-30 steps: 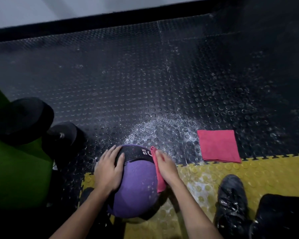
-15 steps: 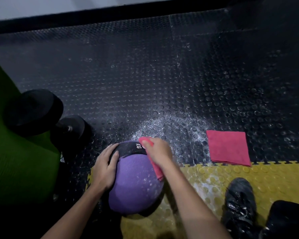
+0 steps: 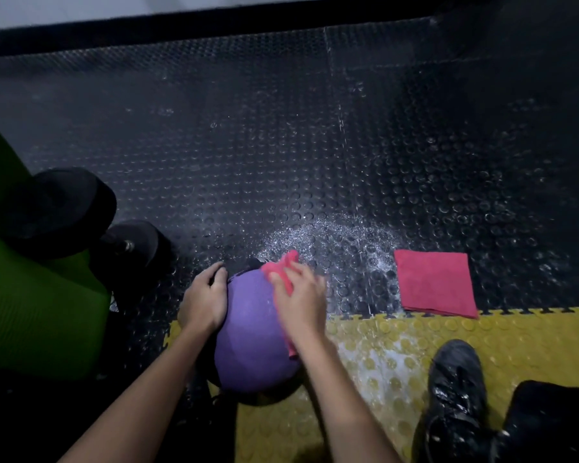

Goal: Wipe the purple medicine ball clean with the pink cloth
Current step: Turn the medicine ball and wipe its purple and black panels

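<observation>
Open black studded floor (image 3: 248, 162) stretches ahead of the right hand (image 3: 301, 305), flecked white just beyond it. To that hand's right a folded red cloth (image 3: 436, 284) lies flat; behind that, a black shoe (image 3: 456, 389) occupies the yellow tile (image 3: 398, 345). Left of the left hand (image 3: 202, 300), a black dumbbell (image 3: 81, 222) and green mat (image 3: 20, 295) close that side. The purple medicine ball (image 3: 251, 332), pink cloth (image 3: 281, 272) atop, fills the gap between both hands.

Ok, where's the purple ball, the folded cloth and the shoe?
purple ball (image 3: 251, 339), head view, bare purple middle.
folded cloth (image 3: 435, 283), head view, its middle.
black shoe (image 3: 456, 396), head view, its laced top.
</observation>
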